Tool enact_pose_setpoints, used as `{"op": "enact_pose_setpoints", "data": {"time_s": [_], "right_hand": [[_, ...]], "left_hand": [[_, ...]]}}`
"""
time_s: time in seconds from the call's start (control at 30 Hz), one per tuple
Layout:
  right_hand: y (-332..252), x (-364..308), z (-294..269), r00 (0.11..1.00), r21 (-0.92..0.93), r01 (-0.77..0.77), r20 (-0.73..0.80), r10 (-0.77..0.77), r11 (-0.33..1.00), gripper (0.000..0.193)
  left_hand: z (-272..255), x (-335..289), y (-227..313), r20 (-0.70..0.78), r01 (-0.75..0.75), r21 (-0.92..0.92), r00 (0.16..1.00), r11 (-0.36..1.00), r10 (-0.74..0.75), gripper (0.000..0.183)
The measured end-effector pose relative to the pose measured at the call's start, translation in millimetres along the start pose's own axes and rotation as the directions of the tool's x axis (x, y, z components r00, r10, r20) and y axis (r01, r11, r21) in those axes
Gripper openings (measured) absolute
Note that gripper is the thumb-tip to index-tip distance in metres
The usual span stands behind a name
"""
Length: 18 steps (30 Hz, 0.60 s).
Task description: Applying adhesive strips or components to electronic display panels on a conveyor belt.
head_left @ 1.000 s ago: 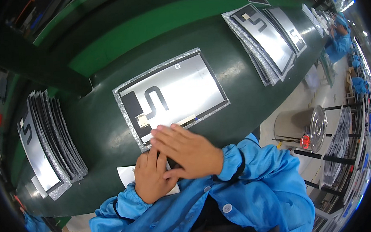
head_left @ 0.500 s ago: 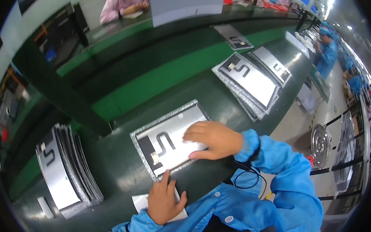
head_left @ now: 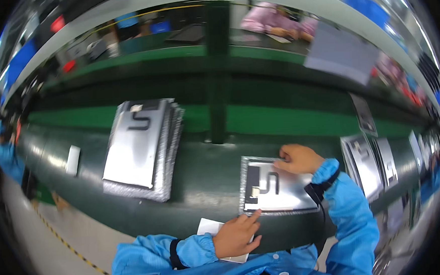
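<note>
I see left hand point(head_left: 235, 237) at lower centre, fingers point(head_left: 252, 219) spread, right hand point(head_left: 302, 159) curled over silver panel point(head_left: 290, 195), pinching I cannot tell

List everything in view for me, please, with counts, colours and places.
Bench: one, dark green, across the view
Post: one, dark green, centre back
Panel: one, silver with black curved strip, front, right of centre
Bubble wrap: count unclear, translucent, under that panel
Left panel stack: one, silver, left of post
Right panel stacks: two, silver, right
Lone panel: one, grey, behind those stacks
Block: one, white, far left
Paper: count unclear, white, front centre
Board: one, pale grey, upper right
Co-workers: several, pink or blue clothing, background
Wrist strap: one, black, right wrist
Left hand: one, blue-sleeved, over paper
Right hand: one, blue-sleeved, on panel
</note>
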State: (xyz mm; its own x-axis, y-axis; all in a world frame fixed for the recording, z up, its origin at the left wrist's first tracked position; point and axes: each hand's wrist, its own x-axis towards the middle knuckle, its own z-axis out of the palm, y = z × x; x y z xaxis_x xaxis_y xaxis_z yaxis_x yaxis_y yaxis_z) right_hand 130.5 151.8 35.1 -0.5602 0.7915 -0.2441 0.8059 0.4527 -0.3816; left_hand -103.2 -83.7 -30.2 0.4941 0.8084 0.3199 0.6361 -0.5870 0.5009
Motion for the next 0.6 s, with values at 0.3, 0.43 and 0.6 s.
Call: {"op": "enact_pose_setpoints", "data": {"time_s": [0.3,0.43,0.6], "right_hand": [[-7.2,-0.5,-32.1,0.952,0.276,-0.094,0.304,0.006,0.957,0.038],[-24.8,-21.2,-62.1,0.917,0.385,-0.181,0.398,0.014,0.905,0.028],[-108.2,-44.8,-97.5,0.915,0.170,0.333,0.179,-0.361,0.927,0.032]], "left_hand": [[0.4,-10.4,0.6,0.003,-0.028,0.012,1.000,1.000,0.028,0.036],[3.9,-12.7,0.3,-0.027,-0.034,-0.050,0.999,0.998,0.033,0.032],[9.5,-14.8,-1.1,-0.011,-0.041,-0.110,0.999,0.993,0.040,0.030]]}}
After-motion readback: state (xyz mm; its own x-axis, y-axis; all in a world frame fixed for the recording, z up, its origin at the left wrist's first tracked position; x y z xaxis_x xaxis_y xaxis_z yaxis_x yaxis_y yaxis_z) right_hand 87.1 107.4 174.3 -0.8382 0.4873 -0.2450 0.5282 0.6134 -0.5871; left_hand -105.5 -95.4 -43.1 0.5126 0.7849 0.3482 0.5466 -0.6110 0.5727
